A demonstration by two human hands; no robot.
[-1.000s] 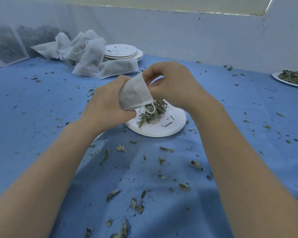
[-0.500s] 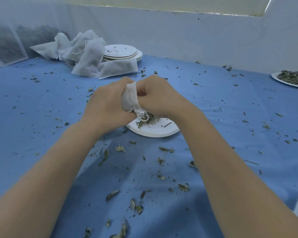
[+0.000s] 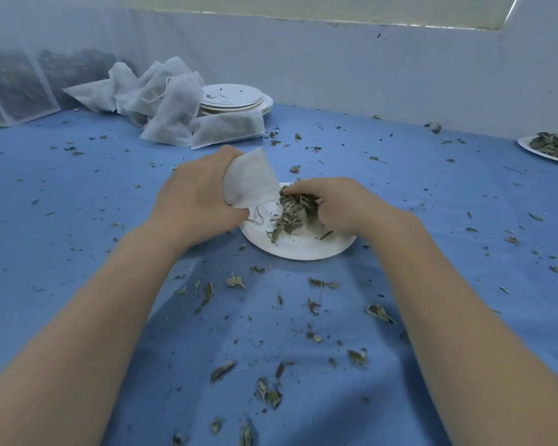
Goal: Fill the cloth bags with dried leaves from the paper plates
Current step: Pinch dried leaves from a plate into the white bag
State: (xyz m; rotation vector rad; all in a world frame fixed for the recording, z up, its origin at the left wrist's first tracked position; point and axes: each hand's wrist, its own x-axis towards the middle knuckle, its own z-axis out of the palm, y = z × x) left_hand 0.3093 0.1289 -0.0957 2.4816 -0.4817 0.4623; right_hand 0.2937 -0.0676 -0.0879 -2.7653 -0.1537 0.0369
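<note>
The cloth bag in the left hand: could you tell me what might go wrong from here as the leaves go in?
The left hand grips the cloth bag bunched, so its mouth may be too narrow and leaves could spill, as many already lie on the blue cloth. The right hand gathers the leaf pile on the light paper plate, which could slide. The drawstring dangles near the leaves and might snag.

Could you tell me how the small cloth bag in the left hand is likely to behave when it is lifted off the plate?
The cloth bag will probably stay floppy: it creases and bunches within the left hand. It looks light for its size, being thin fabric with a thin drawstring dangling from it. Leaves may spill, since the right hand rests on the dried leaves beside its mouth.
</note>
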